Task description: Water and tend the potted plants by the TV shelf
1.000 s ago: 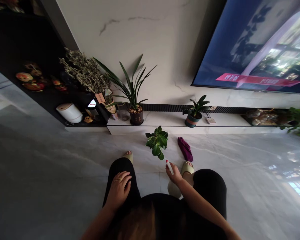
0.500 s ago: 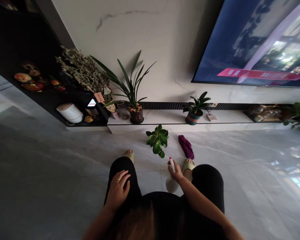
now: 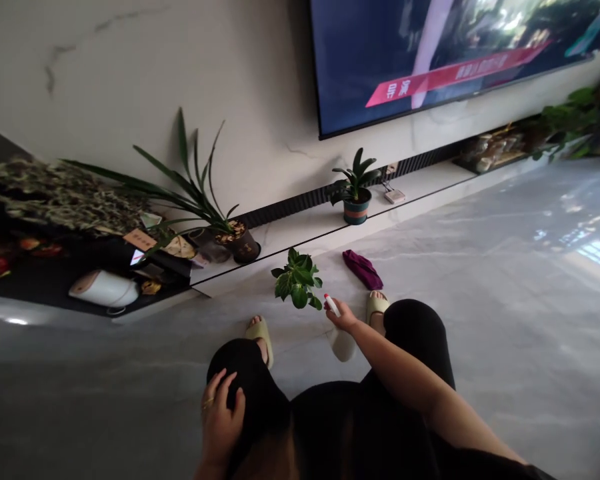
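Note:
My right hand [image 3: 345, 317] is wrapped round the neck of a white spray bottle [image 3: 343, 345]. The bottle's red nozzle tip points at a small leafy green plant [image 3: 299, 279], close to its lower right leaves. Any pot under those leaves is hidden. On my left knee lies my left hand [image 3: 222, 417], fingers spread and holding nothing, with a ring on one finger. A crumpled purple cloth [image 3: 363, 269] is on the floor just beyond my right foot.
Along the wall runs a low white ledge [image 3: 290, 239]. It bears a long-leaved plant in a dark pot [image 3: 245, 248], a smaller plant in a green pot [image 3: 356, 212] and a small white box [image 3: 395, 196]. A television [image 3: 365, 60] hangs above. A white appliance [image 3: 107, 289] lies left.
The view has turned to the right and tilted. My right hand has reached forward with the spray bottle, bringing its nozzle nearer the leafy plant. My left hand stays on the knee.

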Motion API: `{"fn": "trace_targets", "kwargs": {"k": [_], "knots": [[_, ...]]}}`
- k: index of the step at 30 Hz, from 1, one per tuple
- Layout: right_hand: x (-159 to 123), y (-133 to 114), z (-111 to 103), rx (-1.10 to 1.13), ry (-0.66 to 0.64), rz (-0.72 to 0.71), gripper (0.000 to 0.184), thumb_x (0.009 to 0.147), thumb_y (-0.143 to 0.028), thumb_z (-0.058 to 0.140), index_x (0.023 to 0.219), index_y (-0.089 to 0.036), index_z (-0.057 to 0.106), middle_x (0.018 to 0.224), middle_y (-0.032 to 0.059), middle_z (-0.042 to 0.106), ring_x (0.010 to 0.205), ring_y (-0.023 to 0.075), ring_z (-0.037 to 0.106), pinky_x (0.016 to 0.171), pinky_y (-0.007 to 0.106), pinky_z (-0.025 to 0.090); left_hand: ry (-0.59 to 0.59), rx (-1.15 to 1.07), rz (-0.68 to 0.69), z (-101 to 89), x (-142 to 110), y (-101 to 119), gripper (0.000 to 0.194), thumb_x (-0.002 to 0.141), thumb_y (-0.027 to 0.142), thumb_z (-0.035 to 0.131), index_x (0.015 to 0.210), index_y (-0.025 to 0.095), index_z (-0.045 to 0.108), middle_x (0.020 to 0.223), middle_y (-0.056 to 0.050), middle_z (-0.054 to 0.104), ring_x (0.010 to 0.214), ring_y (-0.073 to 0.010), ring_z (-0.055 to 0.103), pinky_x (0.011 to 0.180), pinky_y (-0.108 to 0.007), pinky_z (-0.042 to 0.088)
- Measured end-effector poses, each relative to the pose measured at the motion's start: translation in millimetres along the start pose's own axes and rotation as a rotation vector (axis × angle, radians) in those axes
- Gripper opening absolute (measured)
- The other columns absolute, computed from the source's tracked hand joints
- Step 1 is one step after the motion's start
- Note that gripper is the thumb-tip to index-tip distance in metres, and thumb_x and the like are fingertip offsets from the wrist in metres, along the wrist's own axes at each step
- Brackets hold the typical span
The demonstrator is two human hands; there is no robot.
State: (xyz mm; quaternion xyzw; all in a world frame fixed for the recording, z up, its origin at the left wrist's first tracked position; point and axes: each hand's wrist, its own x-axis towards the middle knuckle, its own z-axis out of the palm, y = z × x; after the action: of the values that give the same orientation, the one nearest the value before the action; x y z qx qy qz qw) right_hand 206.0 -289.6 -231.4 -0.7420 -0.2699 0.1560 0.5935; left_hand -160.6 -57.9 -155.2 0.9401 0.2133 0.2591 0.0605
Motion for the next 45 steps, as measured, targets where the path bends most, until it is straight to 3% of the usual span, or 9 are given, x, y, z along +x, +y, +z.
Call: {"fn": "trace_targets", "kwargs": {"k": [10, 18, 28, 35, 45], "knots": [[16, 10, 0, 0.121, 0.036, 0.192, 0.013, 0.072, -0.011, 0.066, 0.076, -0.023, 0.066, 0.072, -0.0032, 0.071, 0.072, 0.0157, 0.065, 0.071, 0.024, 0.052, -0.084, 0.145, 0.047, 7.4, 30, 11, 0.026, 0.099, 0.03, 0.056, 0.122, 0.024, 0.067, 0.136, -0.017, 0.063, 0.124, -0.0386, 0.066, 0.108, -0.063, 0.056], [19, 27, 7, 0.087, 0.078, 0.404, 0.025, 0.066, -0.006, 0.067, 0.057, -0.024, 0.051, 0.048, -0.0093, 0.043, 0.048, 0.0085, 0.039, 0.052, 0.021, 0.029, -0.112, 0.215, 0.081, 14.8, 42, 13, 0.027, 0.098, 0.032, 0.056, 0.121, 0.025, 0.068, 0.136, -0.017, 0.061, 0.121, -0.0391, 0.066, 0.104, -0.061, 0.058], [25, 14, 0, 0.108, 0.093, 0.283, 0.015, 0.072, -0.009, 0.065, 0.074, -0.023, 0.062, 0.068, -0.0049, 0.065, 0.067, 0.014, 0.059, 0.065, 0.021, 0.044, -0.105, 0.165, 0.038, 12.6, 41, 15, 0.028, 0.095, 0.031, 0.059, 0.119, 0.027, 0.07, 0.134, -0.014, 0.062, 0.12, -0.0384, 0.067, 0.105, -0.062, 0.058], [27, 11, 2, 0.078, 0.075, 0.237, 0.013, 0.074, -0.013, 0.066, 0.072, -0.025, 0.06, 0.066, -0.0024, 0.064, 0.065, 0.0171, 0.06, 0.065, 0.026, 0.046, -0.082, 0.138, 0.025, 13.3, 34, 5, 0.027, 0.096, 0.036, 0.058, 0.116, 0.026, 0.072, 0.132, -0.015, 0.064, 0.117, -0.0386, 0.068, 0.103, -0.062, 0.059], [36, -4, -6, 0.074, 0.085, 0.159, 0.006, 0.08, -0.018, 0.064, 0.082, -0.023, 0.064, 0.075, 0.0016, 0.071, 0.07, 0.02, 0.066, 0.067, 0.029, 0.05, -0.066, 0.16, 0.033, 10.0, 31, 10, 0.029, 0.099, 0.037, 0.053, 0.119, 0.024, 0.071, 0.134, -0.017, 0.066, 0.117, -0.0387, 0.069, 0.101, -0.06, 0.059]]}}
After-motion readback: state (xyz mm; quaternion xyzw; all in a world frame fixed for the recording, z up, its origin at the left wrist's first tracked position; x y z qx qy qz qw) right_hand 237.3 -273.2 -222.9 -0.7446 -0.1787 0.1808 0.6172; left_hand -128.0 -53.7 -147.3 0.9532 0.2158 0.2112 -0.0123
